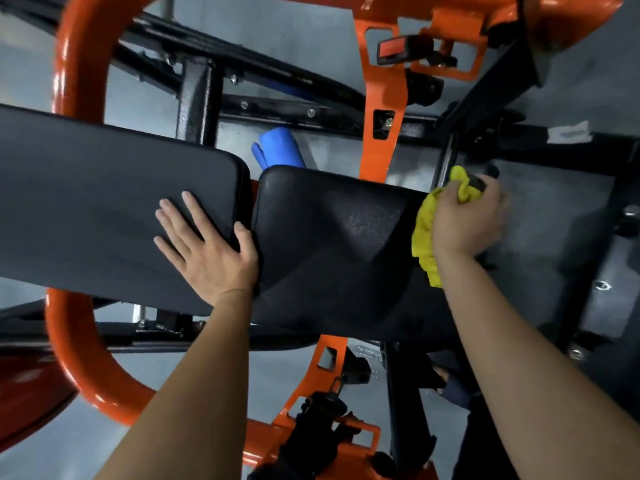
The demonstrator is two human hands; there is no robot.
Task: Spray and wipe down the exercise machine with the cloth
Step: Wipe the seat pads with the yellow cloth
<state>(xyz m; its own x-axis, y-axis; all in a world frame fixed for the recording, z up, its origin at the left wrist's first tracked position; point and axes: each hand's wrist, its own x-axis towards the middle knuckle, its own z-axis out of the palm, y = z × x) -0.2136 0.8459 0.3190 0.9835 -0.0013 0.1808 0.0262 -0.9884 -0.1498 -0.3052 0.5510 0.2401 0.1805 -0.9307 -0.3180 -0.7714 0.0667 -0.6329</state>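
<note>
1. Closest to the camera, two bare forearms reach up into the view from the bottom edge, over an orange bracket with a black strap [311, 427] hanging on it.
2. The left hand [207, 247] lies flat on the long black pad [104, 202] of the exercise machine [197, 95]. Its fingers are straight and spread, holding nothing, and its thumb sits at the gap between this pad and the next.
3. The shorter black seat pad [332, 244] lies just to the right of that gap, its surface faintly speckled.
4. The right hand [464, 220] has its fingers curled tight round a bunched yellow cloth [424, 237] at the right end of the seat pad. The cloth touches the pad's edge and hangs down beside the wrist. A small dark piece shows at the fingertips; what it is cannot be told.
5. An orange tube loop [69, 341] curves round the long pad on the left.
6. Beyond the pads, a blue roll [278, 147] lies on the grey floor [304, 36], partly behind the seat pad.
7. Farthest off, an orange upright [381, 133] and black bars cross, with a red-buttoned buckle [394, 50] near the top.
</note>
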